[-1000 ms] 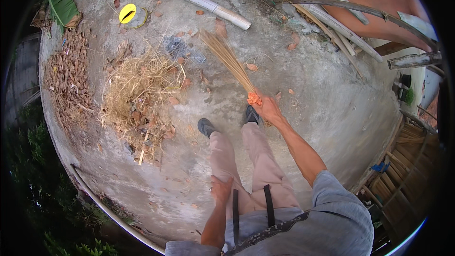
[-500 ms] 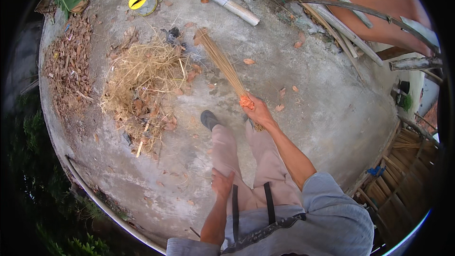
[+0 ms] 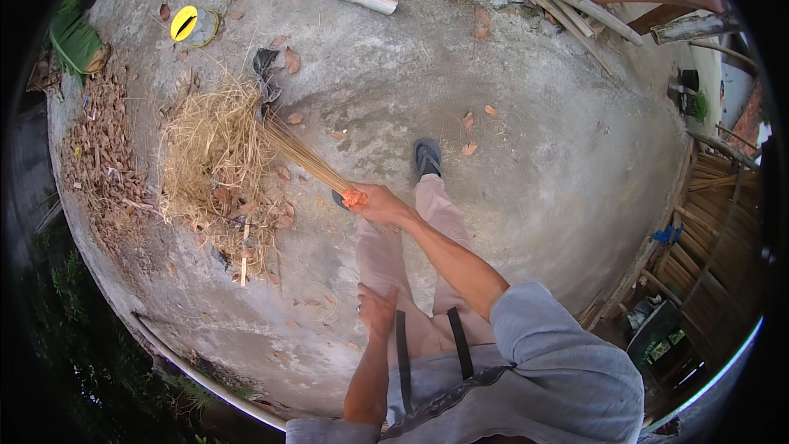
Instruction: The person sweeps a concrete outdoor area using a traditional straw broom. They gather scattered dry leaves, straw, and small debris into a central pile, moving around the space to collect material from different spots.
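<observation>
From my remote post I see the right hand (image 3: 380, 202), grip closed round the stick broom (image 3: 306, 154), its tips at the gathered straw heap (image 3: 205, 144) on the left, loose leaves (image 3: 468, 122) to the right seemingly left ungathered, and the left hand (image 3: 378, 310), grip unclear.

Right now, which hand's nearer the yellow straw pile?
Right. The right hand, holding a tan stick broom, is right of the straw pile; the left hand, on the pink trouser leg, is farther back.
</observation>
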Tool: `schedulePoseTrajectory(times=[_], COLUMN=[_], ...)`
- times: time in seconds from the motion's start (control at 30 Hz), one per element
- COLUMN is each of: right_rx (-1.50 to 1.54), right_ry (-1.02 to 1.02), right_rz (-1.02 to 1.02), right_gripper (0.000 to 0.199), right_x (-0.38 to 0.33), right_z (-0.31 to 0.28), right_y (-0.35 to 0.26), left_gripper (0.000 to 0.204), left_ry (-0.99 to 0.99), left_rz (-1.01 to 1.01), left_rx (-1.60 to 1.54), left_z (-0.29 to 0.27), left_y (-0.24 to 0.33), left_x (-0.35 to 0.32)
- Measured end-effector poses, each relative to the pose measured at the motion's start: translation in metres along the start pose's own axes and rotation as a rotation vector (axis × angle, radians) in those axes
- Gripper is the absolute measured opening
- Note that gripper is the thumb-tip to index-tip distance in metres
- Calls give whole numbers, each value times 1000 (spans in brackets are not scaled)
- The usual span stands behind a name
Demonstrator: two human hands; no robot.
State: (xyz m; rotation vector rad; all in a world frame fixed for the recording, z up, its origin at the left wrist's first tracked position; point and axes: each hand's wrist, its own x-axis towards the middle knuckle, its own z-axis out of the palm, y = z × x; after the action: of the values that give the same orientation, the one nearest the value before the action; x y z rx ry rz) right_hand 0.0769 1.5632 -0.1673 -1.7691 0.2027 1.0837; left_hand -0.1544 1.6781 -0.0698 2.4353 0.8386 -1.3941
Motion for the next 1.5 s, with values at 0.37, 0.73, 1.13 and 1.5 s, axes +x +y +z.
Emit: schedulePoseTrajectory(times=[0.37, 0.73, 1.13, 1.5], right_rx=[363, 515, 406, 56], right_ry=[1017, 30, 718, -190], right_rz=[420, 179, 194, 69], right_gripper=[25, 43, 38, 23], right_x=[-185, -62, -105, 64], right_z=[-132, 17, -121, 63], right_y=[274, 73, 131, -55], left_gripper=[96, 86, 84, 83], left_ry=[-60, -34, 26, 6], left_rz=[21, -6, -36, -88], left_rx=[18, 55, -62, -237], left_z=[-7, 0, 14, 24], left_y=[-10, 4, -15, -29], left_x=[-2, -13, -11, -14])
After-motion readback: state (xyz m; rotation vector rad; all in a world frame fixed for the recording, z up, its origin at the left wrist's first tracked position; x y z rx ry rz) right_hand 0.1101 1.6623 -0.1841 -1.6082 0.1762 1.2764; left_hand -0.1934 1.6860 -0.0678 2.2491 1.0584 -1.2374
